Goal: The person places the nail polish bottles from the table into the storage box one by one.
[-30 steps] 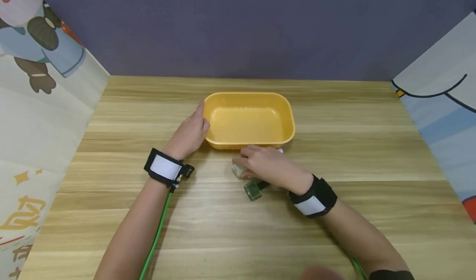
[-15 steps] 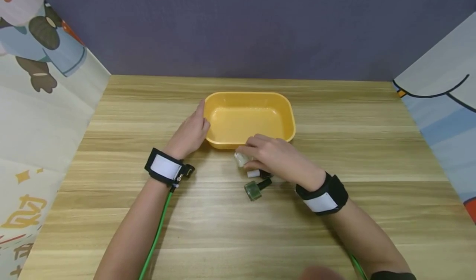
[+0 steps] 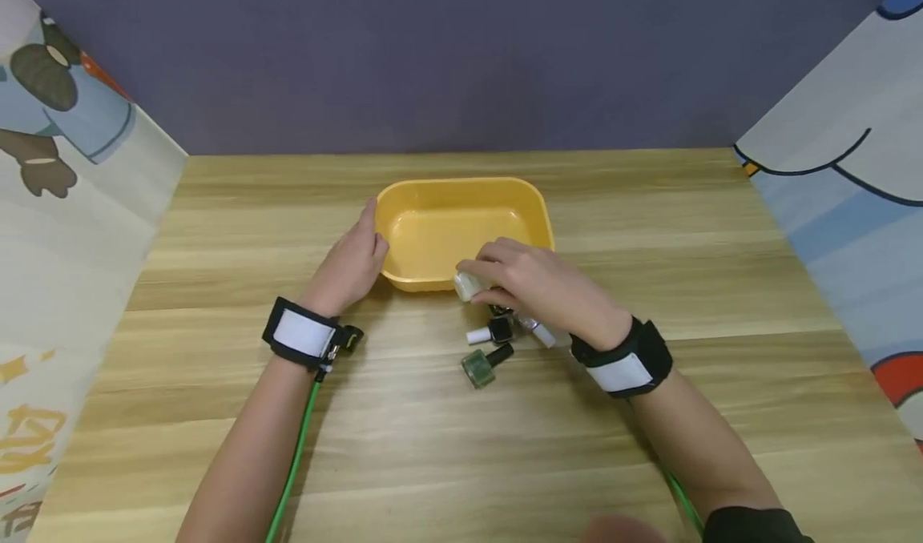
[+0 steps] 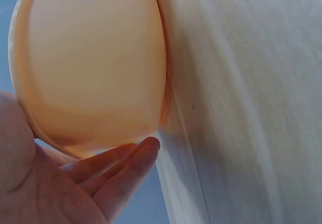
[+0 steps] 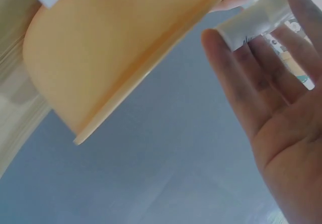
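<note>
A yellow basin (image 3: 461,199) stands on the table, and my left hand (image 3: 346,267) is at its left end. In the left wrist view the fingers of my left hand (image 4: 85,183) lie against the basin's outer wall (image 4: 95,63), with the thumb by the rim. My right hand (image 3: 537,287) pinches a small pale bottle (image 3: 467,287) over the basin's front rim. The right wrist view shows the white-capped bottle (image 5: 251,22) between thumb and fingertips of my right hand (image 5: 282,93), beside the basin (image 5: 115,43).
In front of the basin lie a green bottle with a black cap (image 3: 479,368), a black bottle with a white cap (image 3: 500,330) and another white-capped bottle (image 3: 542,333), partly under my right hand. A dark wall (image 3: 461,54) stands behind the wooden table (image 3: 404,447).
My right hand has lifted the pale bottle from the table up to the basin's front rim, uncovering the bottles beneath. My left hand stays at the basin; the head view has shifted slightly.
</note>
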`<state>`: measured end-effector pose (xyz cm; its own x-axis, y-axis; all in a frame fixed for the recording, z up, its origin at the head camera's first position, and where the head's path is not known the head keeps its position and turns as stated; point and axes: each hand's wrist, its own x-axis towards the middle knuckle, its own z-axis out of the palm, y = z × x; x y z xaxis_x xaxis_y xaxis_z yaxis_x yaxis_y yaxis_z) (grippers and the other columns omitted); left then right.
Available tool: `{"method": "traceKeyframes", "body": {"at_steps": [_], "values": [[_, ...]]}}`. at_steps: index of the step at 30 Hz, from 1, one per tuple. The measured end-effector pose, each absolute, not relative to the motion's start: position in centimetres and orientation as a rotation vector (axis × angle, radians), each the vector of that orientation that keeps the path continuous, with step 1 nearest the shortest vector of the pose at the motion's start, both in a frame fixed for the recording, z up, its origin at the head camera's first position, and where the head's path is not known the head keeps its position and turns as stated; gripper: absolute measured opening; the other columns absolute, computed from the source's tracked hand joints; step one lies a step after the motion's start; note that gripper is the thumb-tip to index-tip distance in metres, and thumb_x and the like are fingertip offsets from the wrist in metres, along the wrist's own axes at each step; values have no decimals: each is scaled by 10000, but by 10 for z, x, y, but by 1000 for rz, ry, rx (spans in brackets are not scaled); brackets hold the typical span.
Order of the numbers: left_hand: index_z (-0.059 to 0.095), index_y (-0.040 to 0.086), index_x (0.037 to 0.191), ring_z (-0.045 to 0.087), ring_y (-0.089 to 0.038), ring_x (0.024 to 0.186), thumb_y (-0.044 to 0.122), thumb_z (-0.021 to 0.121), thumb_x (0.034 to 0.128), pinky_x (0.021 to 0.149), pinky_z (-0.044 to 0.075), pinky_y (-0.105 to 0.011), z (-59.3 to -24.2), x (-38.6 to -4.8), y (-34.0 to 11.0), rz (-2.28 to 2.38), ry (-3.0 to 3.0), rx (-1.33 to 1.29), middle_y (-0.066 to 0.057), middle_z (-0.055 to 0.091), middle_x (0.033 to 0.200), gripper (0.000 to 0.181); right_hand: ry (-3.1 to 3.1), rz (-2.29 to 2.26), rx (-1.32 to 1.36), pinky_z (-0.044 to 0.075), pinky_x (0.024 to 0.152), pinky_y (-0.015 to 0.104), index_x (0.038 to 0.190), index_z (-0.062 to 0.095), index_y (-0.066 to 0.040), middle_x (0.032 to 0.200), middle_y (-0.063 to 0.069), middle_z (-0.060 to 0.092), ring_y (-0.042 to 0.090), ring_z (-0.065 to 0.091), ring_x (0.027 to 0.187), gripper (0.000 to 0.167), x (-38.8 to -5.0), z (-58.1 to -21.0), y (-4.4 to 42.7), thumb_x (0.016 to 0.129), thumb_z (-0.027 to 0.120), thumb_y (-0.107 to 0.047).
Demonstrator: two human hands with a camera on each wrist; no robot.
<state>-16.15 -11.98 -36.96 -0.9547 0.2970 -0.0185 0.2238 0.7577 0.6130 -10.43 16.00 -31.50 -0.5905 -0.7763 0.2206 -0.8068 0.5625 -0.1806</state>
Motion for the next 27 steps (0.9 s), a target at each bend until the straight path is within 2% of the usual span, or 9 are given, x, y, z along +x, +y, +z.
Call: {"method": "traceKeyframes", "body": {"at_steps": [5, 12, 16, 27], "values": [[35, 9, 1586, 546, -296, 1104, 174, 308, 1038, 1041, 435, -471, -369, -164, -117, 985, 2838, 432, -251, 349, 1550, 634, -2699, 412, 1298, 528, 747, 256, 1273, 666, -85, 1036, 32, 649, 146, 587, 903, 409, -110, -316, 166, 901, 727, -243], [33, -8, 1581, 567, -310, 979, 167, 314, 1037, 946, 470, -460, -370, -161, -118, 971, 2850, 433, -281, 426, 1483, 637, -2713, 404, 1258, 544, 738, 290, 1288, 656, -80, 1082, 65, 668, 184, 607, 947, 422, -117, -319, 169, 906, 721, -248], [37, -13, 1580, 566, -309, 971, 157, 324, 1036, 935, 474, -457, -370, -161, -118, 971, 2852, 434, -281, 444, 1464, 638, -2732, 398, 1223, 547, 740, 295, 1308, 641, -81, 1101, 72, 667, 189, 606, 959, 431, -120, -321, 170, 913, 714, -235], [26, 5, 1584, 546, -314, 1159, 157, 314, 1039, 1091, 399, -487, -371, -161, -119, 996, 2835, 432, -276, 350, 1539, 635, -2752, 393, 1194, 559, 782, 329, 1342, 608, -44, 1139, 131, 653, 244, 606, 1012, 442, -130, -332, 174, 932, 692, -186]]}}
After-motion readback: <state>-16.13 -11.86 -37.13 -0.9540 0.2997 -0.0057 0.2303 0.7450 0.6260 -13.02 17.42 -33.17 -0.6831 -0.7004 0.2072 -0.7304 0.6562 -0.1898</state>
